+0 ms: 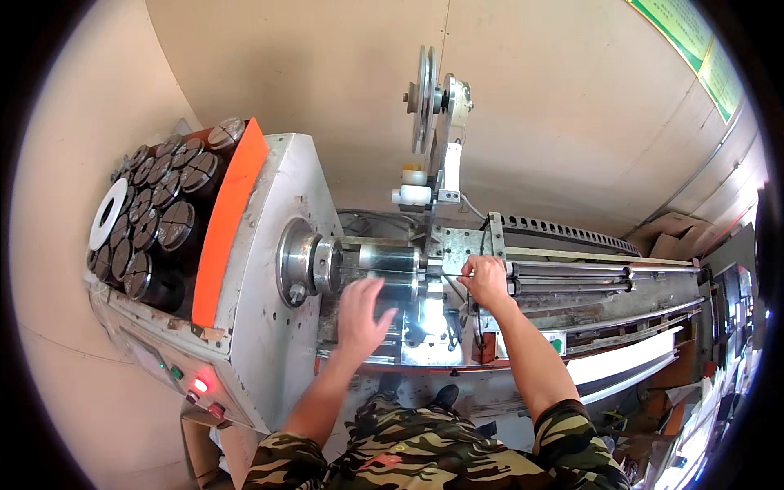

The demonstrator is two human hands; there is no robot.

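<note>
My left hand [361, 318] is open, thumb and fingers apart, just in front of a shiny metal cylinder [389, 259] on the machine's carriage. Nothing is held in it. To its left, a round steel chuck [299, 263] sticks out of the grey headstock [273, 245]. My right hand [486, 282] is closed at the carriage, beside a metal block [462, 242]. What its fingers grip is hidden. Below the hands lies a bright, reflective metal plate [433, 347].
Several dark slotted collets [176, 224] and a white ring [108, 214] fill an orange-edged tray [231, 220] on the headstock. A red lamp [200, 385] glows on its front. A wheel [423, 98] stands tall behind the carriage. Long rods [572, 278] run right.
</note>
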